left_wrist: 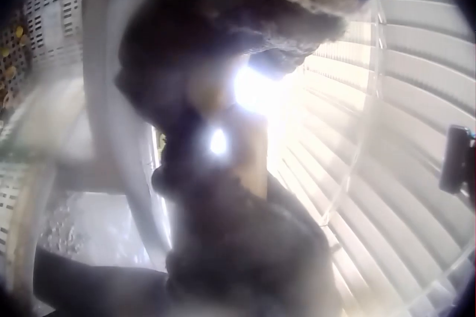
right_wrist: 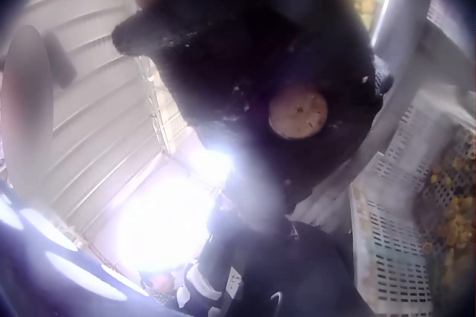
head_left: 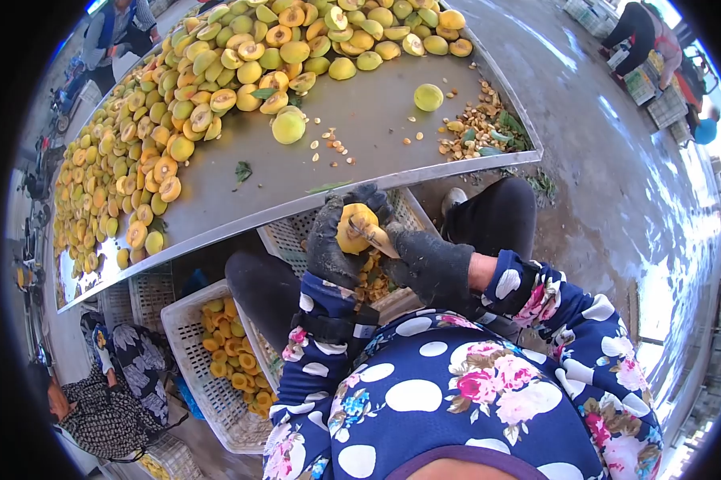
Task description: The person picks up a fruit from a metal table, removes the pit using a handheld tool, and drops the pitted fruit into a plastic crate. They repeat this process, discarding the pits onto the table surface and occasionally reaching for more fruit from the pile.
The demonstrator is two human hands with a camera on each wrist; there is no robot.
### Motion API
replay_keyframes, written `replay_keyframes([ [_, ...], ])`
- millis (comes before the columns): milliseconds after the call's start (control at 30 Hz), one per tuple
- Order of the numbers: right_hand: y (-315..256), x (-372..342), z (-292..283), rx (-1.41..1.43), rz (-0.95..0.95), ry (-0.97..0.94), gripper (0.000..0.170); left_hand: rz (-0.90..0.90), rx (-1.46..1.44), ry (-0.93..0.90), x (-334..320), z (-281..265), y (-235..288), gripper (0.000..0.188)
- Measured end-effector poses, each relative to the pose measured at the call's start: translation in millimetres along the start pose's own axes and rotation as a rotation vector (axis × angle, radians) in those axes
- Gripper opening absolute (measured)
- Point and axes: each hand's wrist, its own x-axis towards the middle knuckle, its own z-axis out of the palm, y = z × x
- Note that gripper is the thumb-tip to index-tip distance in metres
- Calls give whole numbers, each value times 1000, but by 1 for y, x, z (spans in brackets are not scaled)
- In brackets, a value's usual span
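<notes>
My gloved left hand holds a yellow peach just past the table's near edge, above a crate. In my gloved right hand is a tool with a wooden handle, its metal end up against the fruit's flesh. The right wrist view shows the handle's round butt poking out of the dark glove. Glare and blur cover much of the left wrist view, where both gloves show dark around the pale handle. The tool's tip is hidden at the fruit.
A metal-topped table bears a big heap of halved peaches. Loose pits lie at its right corner. Below stand a white crate of peach halves and another crate between my knees. Other people work farther off.
</notes>
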Motion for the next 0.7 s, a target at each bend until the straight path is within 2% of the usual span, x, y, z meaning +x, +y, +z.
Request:
replay_keyframes([
  [67, -4, 3, 2, 16, 47, -7, 41, -134, -696, 214, -9, 9, -1, 27],
  [100, -6, 5, 3, 11, 64, 2, 43, -135, -696, 212, -6, 4, -13, 27],
  [167, -8, 9, 7, 8, 84, 9, 44, 7, -640, 188, 0, -8, -47, 36],
  [200, -8, 11, 9, -11, 153, -2, 38, 7, -641, 189, -1, 2, -25, 36],
  [267, -9, 14, 9, -32, 222, -13, 32, 173, 95, 393, -8, 21, 15, 32],
  [300, -9, 15, 9, -56, 234, -32, 32, 173, 95, 393, -7, 20, 8, 32],
  [367, -8, 17, 9, -81, 247, -49, 32, 198, -106, 411, -3, 18, -5, 33],
  [400, -5, 18, 12, -91, 191, -40, 32, 197, -107, 408, -3, 15, -4, 33],
  [467, 16, 18, 26, -101, 141, -31, 33, 342, 338, 368, -5, 9, 1, 32],
  [500, 39, 19, 41, -196, 36, -32, 36, 340, 336, 365, -7, 7, -1, 32],
  [533, 52, 20, 49, -291, -70, -34, 38, 267, 454, 353, -9, 5, -4, 31],
  [567, 40, 19, 40, -291, -67, -35, 38, 192, 572, 339, -11, 2, -8, 29],
  [600, 14, 20, 21, -214, 16, -92, 42, 189, 570, 339, -10, -3, -15, 29],
  [633, -1, 20, 9, -137, 99, -150, 45, 154, 447, 284, -7, -8, -25, 27],
  [667, -3, 20, 9, -136, 100, -151, 45, 121, 325, 228, -4, -8, -20, 25],
  [700, -5, 20, 8, -151, 134, -167, 47, 120, 324, 229, -6, -6, -16, 25],
])
